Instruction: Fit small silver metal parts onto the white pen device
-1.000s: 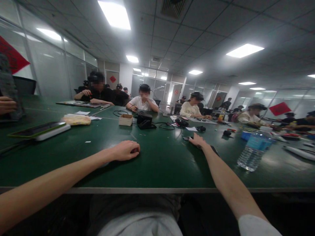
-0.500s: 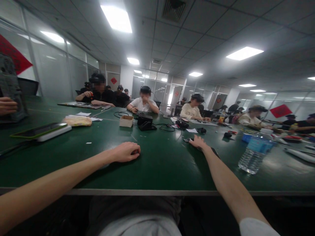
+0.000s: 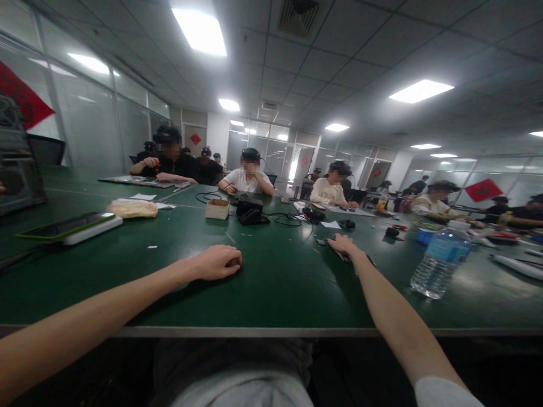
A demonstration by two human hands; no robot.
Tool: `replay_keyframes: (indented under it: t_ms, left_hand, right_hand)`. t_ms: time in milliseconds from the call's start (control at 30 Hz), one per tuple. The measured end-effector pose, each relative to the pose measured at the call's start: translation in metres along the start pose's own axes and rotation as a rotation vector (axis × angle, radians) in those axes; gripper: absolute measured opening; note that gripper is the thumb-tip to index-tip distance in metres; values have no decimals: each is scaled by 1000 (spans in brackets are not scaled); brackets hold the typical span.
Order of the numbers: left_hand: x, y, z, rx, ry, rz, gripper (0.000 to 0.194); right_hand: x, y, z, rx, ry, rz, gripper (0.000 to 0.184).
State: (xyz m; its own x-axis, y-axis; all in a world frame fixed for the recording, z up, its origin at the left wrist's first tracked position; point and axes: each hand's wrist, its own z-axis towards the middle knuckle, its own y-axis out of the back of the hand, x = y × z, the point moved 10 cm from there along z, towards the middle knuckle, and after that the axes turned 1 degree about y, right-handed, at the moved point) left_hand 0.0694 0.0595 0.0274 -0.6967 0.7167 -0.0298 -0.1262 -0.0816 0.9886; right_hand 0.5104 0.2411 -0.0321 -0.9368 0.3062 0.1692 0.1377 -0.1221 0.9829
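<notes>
- The left hand [image 3: 215, 263] lies palm down on the green table, fingers curled into a loose cup. Something dark shows under the fingertips [image 3: 232, 262], but I cannot tell whether it is gripped or what it is.
- The right hand [image 3: 345, 246] is open, with its fingers spread and pointing up the frame, resting on or just beside a thin dark flat object [image 3: 363, 260]. That object is too small to identify, and a loose grip could let it slide.
- Both forearms cross the front edge of the table [image 3: 271, 332]. Pressing on that edge or pulling back sharply could drag the dark items off the table.
- A clear plastic water bottle [image 3: 441, 263] stands to the right of the right forearm. A sweep outward could tip it and wet nearby items.
- Loose black cables [image 3: 280, 217] trail from a black device [image 3: 250, 211] beside a small cardboard box [image 3: 218, 209], upper centre. A reaching hand could snag them and pull both along.
- A tablet [image 3: 68, 228] lies on a white bar at the left, near the table's edge, where a knock could send it over.
</notes>
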Motion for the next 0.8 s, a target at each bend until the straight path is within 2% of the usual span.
replay_keyframes:
  t_ms: [233, 800]
  left_hand:
    - [0, 0, 0, 1, 1, -4, 20]
    - [1, 0, 0, 2, 3, -8, 20]
  right_hand:
    - [-11, 0, 2, 14, -11, 6, 67]
    - [-8, 0, -1, -34, -7, 29, 71]
